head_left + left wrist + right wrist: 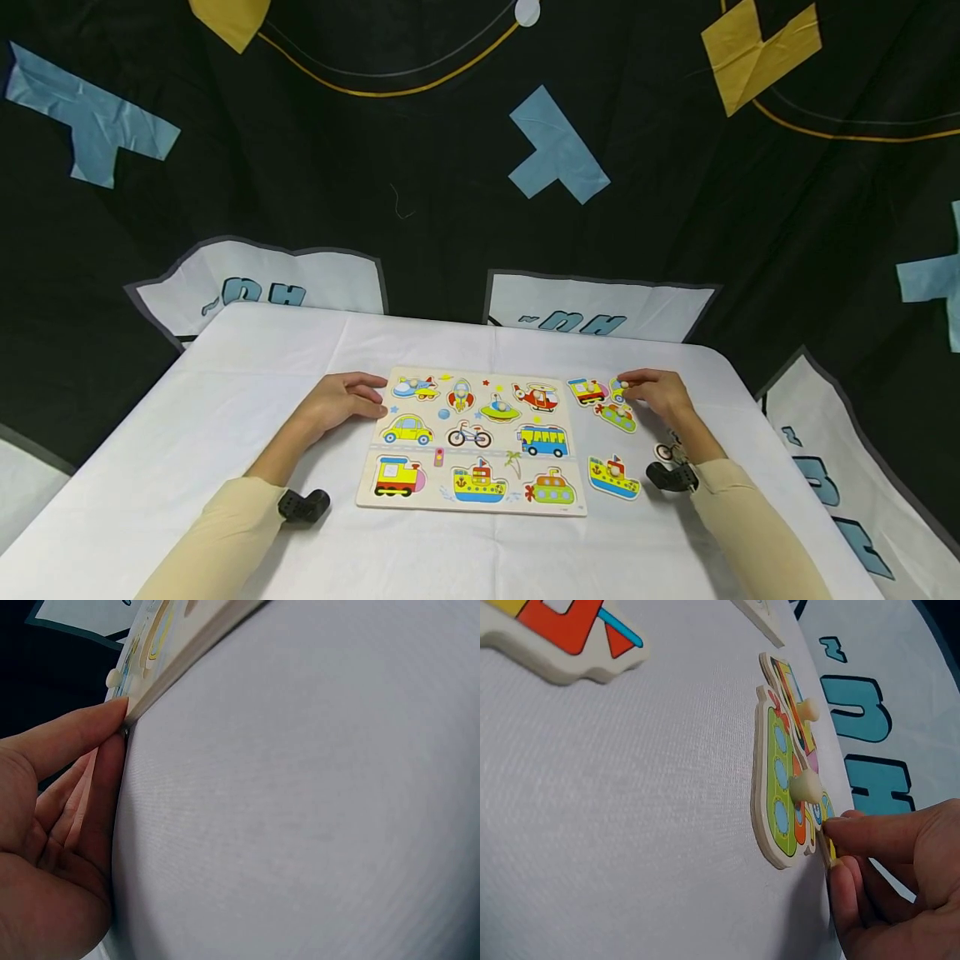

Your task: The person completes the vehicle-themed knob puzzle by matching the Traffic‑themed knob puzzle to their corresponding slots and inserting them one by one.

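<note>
A wooden puzzle board (491, 475) with vehicle pictures lies flat on the white table. My left hand (347, 398) pinches its left edge near the upper corner; in the left wrist view the fingertips (116, 712) meet at the board's edge. To the right of the board, my right hand (660, 392) pinches a small yellow-and-blue car puzzle piece (617, 388), partly hidden by the fingers. Right beside it lie a train piece (587, 391) and a green submarine piece (780, 780), each with a wooden knob.
A ship piece (613, 477) lies right of the board's lower corner. Near the right wrist, a bicycle piece (666, 452) is partly covered by the arm. Behind the table (225, 400) hangs a black curtain (442, 208) with blue and yellow patches.
</note>
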Tool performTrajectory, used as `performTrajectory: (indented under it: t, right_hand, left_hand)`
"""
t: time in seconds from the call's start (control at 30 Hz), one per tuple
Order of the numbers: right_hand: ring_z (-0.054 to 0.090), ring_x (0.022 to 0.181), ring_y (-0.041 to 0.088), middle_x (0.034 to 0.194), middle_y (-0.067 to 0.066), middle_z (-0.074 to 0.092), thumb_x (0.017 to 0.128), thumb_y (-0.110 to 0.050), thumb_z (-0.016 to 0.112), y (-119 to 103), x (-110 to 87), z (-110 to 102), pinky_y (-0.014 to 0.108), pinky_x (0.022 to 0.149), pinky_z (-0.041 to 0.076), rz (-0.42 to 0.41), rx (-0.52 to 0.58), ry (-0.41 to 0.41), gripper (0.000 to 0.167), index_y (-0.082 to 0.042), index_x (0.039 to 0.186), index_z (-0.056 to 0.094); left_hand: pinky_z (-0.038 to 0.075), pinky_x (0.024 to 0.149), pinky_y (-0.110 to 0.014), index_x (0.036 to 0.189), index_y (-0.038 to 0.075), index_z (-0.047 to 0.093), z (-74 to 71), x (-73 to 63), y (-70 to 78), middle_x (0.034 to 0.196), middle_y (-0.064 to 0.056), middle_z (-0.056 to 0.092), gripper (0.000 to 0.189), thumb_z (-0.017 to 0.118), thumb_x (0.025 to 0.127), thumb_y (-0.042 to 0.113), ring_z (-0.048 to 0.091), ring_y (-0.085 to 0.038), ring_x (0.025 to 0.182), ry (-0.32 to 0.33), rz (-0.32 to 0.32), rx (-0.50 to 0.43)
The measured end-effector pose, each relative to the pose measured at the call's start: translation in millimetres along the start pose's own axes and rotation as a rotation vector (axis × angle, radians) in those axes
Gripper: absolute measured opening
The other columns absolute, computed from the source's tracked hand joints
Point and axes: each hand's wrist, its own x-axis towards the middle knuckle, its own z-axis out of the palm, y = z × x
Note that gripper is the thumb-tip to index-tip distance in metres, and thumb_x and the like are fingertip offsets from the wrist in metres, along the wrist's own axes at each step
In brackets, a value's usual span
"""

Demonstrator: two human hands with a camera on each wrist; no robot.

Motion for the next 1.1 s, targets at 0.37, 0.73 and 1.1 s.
performTrajectory:
  t: [0.37, 0.73, 1.1]
  right_hand:
    - [0.056, 0.125, 0.037, 0.139, 0.022, 0.061, 0.094, -0.012, 0.066, 1.6, 2.7, 1.2, 0.052, 0.107, 0.042, 0.005, -0.015, 0.03, 0.035, -0.004, 0.127, 0.069]
    - [0.057, 0.116, 0.033, 0.135, 0.021, 0.063, 0.093, -0.016, 0.067, -1.5, 2.4, -0.6, 0.048, 0.099, 0.045, 0.016, -0.056, 0.033, 0.032, -0.005, 0.123, 0.071]
    - [0.062, 0.108, 0.029, 0.131, 0.02, 0.066, 0.092, -0.015, 0.069, -7.2, 0.6, -1.9, 0.041, 0.09, 0.05, 0.01, -0.073, 0.048, 0.03, -0.004, 0.119, 0.073]
  left_hand:
    - [0.045, 0.092, -0.037, 0.132, 0.012, 0.065, -0.2, -0.5, 0.9, 0.093, 0.001, 0.076, 0.057, 0.084, 0.08, 0.024, 0.066, -0.018, 0.096, 0.0, 0.014, -0.002]
    - [0.045, 0.093, -0.039, 0.133, 0.011, 0.065, -0.6, 0.2, 1.4, 0.093, 0.0, 0.075, 0.058, 0.085, 0.08, 0.023, 0.066, -0.018, 0.094, 0.003, 0.019, 0.011]
    - [0.045, 0.093, -0.039, 0.132, 0.011, 0.066, -0.4, -1.2, 0.8, 0.092, 0.001, 0.075, 0.058, 0.085, 0.079, 0.023, 0.066, -0.018, 0.095, 0.01, 0.016, 0.01]
